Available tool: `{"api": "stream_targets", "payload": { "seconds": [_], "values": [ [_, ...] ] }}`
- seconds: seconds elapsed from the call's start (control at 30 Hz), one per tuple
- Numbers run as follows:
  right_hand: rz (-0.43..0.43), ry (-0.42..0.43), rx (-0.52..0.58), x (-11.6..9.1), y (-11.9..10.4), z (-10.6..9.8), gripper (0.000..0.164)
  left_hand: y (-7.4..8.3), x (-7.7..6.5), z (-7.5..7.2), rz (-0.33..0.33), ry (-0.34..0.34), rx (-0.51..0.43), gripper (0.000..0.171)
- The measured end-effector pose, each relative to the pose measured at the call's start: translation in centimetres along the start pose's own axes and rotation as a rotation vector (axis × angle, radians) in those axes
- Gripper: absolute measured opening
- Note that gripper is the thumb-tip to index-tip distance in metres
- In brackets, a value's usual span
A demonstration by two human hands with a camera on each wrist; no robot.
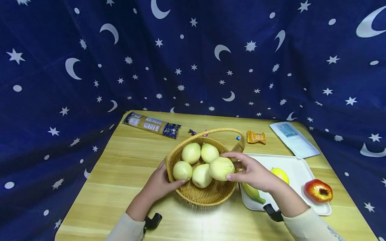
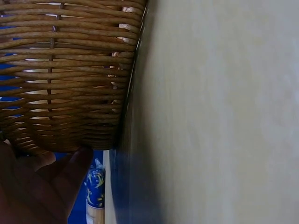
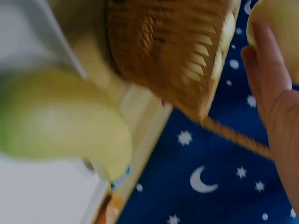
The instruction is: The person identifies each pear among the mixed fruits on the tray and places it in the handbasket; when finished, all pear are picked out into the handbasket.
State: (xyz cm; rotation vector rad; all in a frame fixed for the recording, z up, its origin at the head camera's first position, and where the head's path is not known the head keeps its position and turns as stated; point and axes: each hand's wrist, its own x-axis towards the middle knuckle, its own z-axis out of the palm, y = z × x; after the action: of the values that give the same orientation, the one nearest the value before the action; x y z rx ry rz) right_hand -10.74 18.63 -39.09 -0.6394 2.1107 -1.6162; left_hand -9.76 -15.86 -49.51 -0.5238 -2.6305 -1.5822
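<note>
A wicker basket point(image 1: 196, 198) with an arched handle stands mid-table, holding several pale yellow pears point(image 1: 191, 153). My left hand point(image 1: 159, 183) grips its left side, thumb over the rim. In the left wrist view the fingers point(image 2: 74, 170) lie against the outside of the woven wall point(image 2: 70, 84). With my right hand point(image 1: 254, 172) I hold one pear point(image 1: 221, 168) between thumb and fingers, over the basket's right part. The right wrist view shows that pear point(image 3: 282, 35) above rim height, beside the basket point(image 3: 163, 42).
A white tray point(image 1: 297, 170) at right carries a banana point(image 1: 253, 193), a lemon point(image 1: 280, 174) and a red fruit point(image 1: 318, 191). Behind lie a pasta packet point(image 1: 150, 124), wrapped candy point(image 1: 192, 132), an orange packet point(image 1: 256, 137) and a white pouch point(image 1: 294, 139). A starry curtain point(image 1: 193, 60) backs the table.
</note>
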Motion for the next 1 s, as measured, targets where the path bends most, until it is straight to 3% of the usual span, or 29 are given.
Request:
{"api": "stream_targets", "payload": {
  "seconds": [0.33,0.7,0.8,1.0],
  "values": [
    [0.064,0.146,0.144,1.4,1.7,2.2,0.069,0.5,-0.1,0.0,-0.019,0.003,0.017,0.104],
    [0.126,0.202,0.222,1.4,2.2,2.5,0.069,0.4,0.0,0.0,-0.018,0.003,0.016,0.105],
    [0.139,0.215,0.211,1.3,2.0,2.7,0.068,0.5,0.0,0.0,-0.021,0.000,0.012,0.105],
    [0.175,0.275,0.052,1.1,1.6,3.1,0.066,0.6,-0.1,0.1,-0.029,-0.009,-0.008,0.105]
  ]
}}
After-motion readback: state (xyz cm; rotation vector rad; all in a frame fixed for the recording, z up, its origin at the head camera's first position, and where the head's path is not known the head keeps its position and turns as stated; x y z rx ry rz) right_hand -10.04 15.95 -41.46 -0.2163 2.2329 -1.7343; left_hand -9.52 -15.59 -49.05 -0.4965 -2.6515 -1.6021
